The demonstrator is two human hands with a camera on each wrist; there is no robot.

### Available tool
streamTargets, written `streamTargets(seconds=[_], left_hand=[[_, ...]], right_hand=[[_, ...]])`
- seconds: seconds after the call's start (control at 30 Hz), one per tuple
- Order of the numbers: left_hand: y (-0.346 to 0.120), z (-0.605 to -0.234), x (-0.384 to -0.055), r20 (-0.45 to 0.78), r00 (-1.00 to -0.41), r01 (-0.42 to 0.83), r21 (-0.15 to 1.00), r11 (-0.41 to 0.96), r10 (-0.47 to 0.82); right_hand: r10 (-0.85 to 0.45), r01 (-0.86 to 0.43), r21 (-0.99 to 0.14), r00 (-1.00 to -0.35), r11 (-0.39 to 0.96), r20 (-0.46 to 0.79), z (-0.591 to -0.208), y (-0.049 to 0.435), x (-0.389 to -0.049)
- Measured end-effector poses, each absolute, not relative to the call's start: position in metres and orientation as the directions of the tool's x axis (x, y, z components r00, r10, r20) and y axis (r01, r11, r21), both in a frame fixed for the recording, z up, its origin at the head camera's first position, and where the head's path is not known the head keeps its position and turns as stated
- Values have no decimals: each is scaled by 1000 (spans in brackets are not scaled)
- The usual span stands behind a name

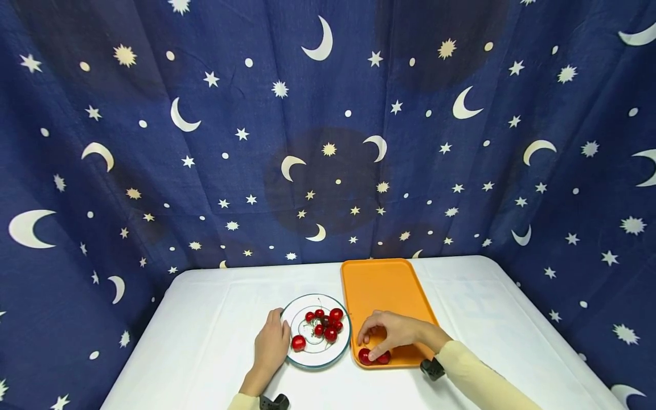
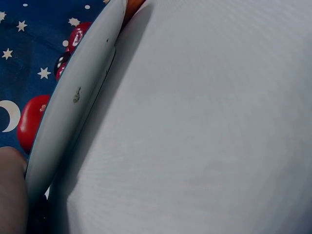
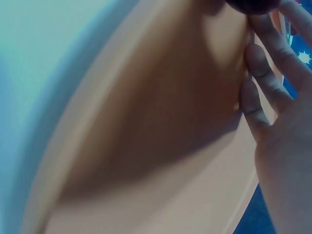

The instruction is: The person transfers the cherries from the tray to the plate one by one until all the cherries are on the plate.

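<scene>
A white plate (image 1: pixel 312 360) with a dark rim carries several red cherries (image 1: pixel 330 334), some with thin stems. My left hand (image 1: pixel 271 344) holds the plate's left edge; in the left wrist view its thumb (image 2: pixel 12 190) lies at the rim, and the fingers under the plate are hidden. My right hand (image 1: pixel 397 333) reaches over the near end of the orange tray (image 1: pixel 386 285). Its thumb and fingers close around a dark red cherry (image 1: pixel 364 356), while a second cherry (image 1: pixel 384 357) lies beside the thumb. In the right wrist view a dark cherry (image 3: pixel 253 4) shows at the fingertips.
Plate and tray stand side by side on a white-covered table (image 1: pixel 220 336), their edges nearly touching. A dark blue curtain (image 1: pixel 246 188) with moons and stars hangs behind the table and along its sides. Each wrist wears a small black device (image 1: pixel 433 369).
</scene>
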State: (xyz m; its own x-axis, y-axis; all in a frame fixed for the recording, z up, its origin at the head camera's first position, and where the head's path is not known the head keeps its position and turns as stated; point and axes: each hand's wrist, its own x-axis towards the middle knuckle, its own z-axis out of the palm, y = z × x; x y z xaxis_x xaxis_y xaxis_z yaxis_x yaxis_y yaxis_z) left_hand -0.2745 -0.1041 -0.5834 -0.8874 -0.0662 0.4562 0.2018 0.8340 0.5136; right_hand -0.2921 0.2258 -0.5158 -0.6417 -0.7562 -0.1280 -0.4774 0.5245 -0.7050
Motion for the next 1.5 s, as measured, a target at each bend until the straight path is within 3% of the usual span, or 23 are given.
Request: streamTargets(seconds=[0.23, 0.53, 0.97, 1.5], left_hand=[[-104, -583, -274, 462, -884, 203, 510, 836, -67], [-104, -584, -274, 471, -880, 211, 509, 834, -66], [-104, -583, -273, 457, -887, 198, 513, 835, -70], [-105, -584, -275, 461, -884, 201, 514, 834, -71]], right_hand=[[-769, -533, -672, -633, 514, -86, -514, 227, -292], [-696, -477, -688, -716, 547, -56, -515, 231, -298], [-638, -466, -686, -770, 559, 4, -518, 232, -304], [-630, -478, -710, -774, 517, 63, -522, 227, -306]])
